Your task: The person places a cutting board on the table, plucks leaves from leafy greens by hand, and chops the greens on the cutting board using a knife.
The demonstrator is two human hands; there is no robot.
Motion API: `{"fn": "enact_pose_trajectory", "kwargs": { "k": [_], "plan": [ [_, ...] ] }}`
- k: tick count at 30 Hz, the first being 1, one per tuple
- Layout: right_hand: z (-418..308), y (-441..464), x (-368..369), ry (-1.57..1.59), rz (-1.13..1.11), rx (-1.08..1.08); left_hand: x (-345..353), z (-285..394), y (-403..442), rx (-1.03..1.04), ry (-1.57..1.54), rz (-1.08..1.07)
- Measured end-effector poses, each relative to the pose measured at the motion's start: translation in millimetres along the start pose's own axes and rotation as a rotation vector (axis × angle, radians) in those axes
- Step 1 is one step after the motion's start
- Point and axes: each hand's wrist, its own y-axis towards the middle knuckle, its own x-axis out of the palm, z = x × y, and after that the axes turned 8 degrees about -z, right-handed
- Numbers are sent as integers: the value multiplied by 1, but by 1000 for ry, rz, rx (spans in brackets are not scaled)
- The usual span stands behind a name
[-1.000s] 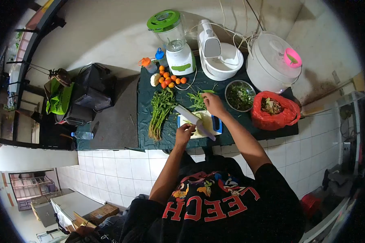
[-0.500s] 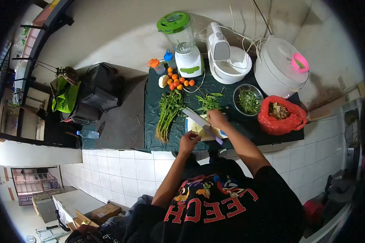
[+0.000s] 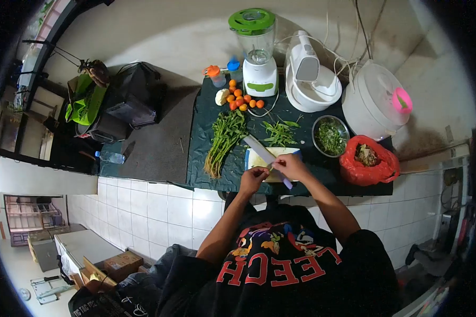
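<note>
My left hand [image 3: 253,179] and my right hand [image 3: 292,166] are close together over a white cutting board [image 3: 254,158] with blue corners. Their fingertips are pinched and nearly meet around something small and thin that I cannot make out. Beneath them a knife [image 3: 256,147] with a purple handle lies slantwise across the board, its blade pointing to the far left. Left of the board is a bunch of leafy greens [image 3: 226,140] with long stems. Some loose green leaves [image 3: 280,133] lie just behind the board. To the right, a metal bowl [image 3: 345,150] holds chopped greens.
A red plastic bag [image 3: 375,173] with trimmings sits right of the bowl. Behind stand a blender [image 3: 260,76], a stand mixer [image 3: 314,98] and a large white bucket [image 3: 373,100]. Orange fruits [image 3: 239,100] lie near the blender. Another person's sleeve [image 3: 95,305] shows at lower left.
My right hand has come back from the loose leaves toward my left hand, and their fingertips now nearly meet over the knife. The camera view has shifted slightly.
</note>
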Motion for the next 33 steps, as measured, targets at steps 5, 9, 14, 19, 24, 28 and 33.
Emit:
{"fn": "enact_pose_trajectory", "kwargs": {
  "k": [5, 9, 14, 19, 24, 28, 33],
  "plan": [
    [8, -6, -21, 19, -94, 68, -7, -14, 13, 56, -30, -87],
    [5, 2, -46, -180, 137, 110, -19, -15, 19, 30, 325, 22],
    [-2, 28, -58, -193, 328, 127, -19, -15, 28, 74, 550, 129],
    [-9, 4, -25, -753, 150, 169, -9, 1, 27, 55, 454, -10],
    [8, -32, 34, -947, 26, 136, -16, 22, 53, 90, 492, -3],
    [22, -30, 41, -895, 57, 127, -14, 49, 80, 131, 496, 24],
    [23, -23, 24, -670, 214, 245, -14, 37, 93, 243, 210, 321]
  ]
}}
